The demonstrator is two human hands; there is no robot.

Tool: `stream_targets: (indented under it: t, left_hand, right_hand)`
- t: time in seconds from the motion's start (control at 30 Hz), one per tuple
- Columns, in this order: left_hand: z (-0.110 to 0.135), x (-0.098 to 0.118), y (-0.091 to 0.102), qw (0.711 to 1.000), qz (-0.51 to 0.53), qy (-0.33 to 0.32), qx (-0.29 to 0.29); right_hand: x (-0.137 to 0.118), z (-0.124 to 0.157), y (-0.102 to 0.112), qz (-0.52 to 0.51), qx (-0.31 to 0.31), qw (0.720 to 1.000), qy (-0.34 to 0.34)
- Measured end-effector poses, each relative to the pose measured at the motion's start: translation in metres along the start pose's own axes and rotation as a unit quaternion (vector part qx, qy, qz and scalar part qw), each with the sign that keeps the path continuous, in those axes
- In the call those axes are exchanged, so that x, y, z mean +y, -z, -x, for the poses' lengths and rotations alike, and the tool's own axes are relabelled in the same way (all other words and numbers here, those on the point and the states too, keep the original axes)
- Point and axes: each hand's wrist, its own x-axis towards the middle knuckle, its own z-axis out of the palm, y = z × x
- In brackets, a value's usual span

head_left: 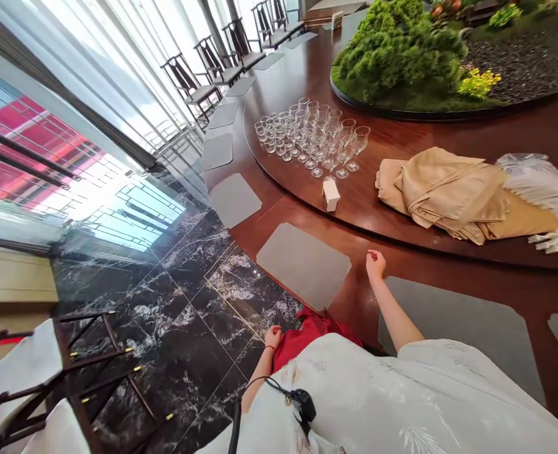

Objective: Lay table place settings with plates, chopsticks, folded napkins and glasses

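Note:
My right hand (376,263) hovers over the dark wooden table (349,296), its fingers curled into a loose fist with nothing visible in them, between two grey placemats (303,263). My left hand (273,337) hangs low by my side against red fabric (307,334), its fingers curled in. Nothing shows in its grip. A small white box (330,194) stands on the raised turntable (401,221) ahead of my right hand.
Several stemmed glasses (314,135) cluster on the turntable. Folded beige cloths (458,192) and white items (548,189) lie to the right. A green plant display (401,53) fills the centre. Chairs (191,82) line the window side; stacked chairs (70,378) stand on the marble floor.

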Motion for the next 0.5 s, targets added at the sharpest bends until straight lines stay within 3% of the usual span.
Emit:
stream_targets:
  t: [0.17,0.27,0.37,0.5]
  left_hand:
    - [-0.080,0.014,0.060,0.997,0.031,0.039,0.051]
    - [-0.142,0.048,0.087,0.995,0.049,0.019,0.082]
    - [-0.220,0.115,0.102,0.988,0.105,-0.069,0.094]
    - [-0.341,0.255,0.102,0.966,0.165,-0.196,0.030]
  right_hand:
    - [-0.086,-0.036,-0.097,-0.032,-0.021,0.998,0.054]
    - [-0.136,-0.077,-0.136,-0.021,-0.023,0.995,0.093]
    - [-0.176,-0.132,-0.158,0.008,-0.050,0.994,0.098]
    - [-0.204,-0.196,-0.180,0.048,-0.161,0.986,0.017]
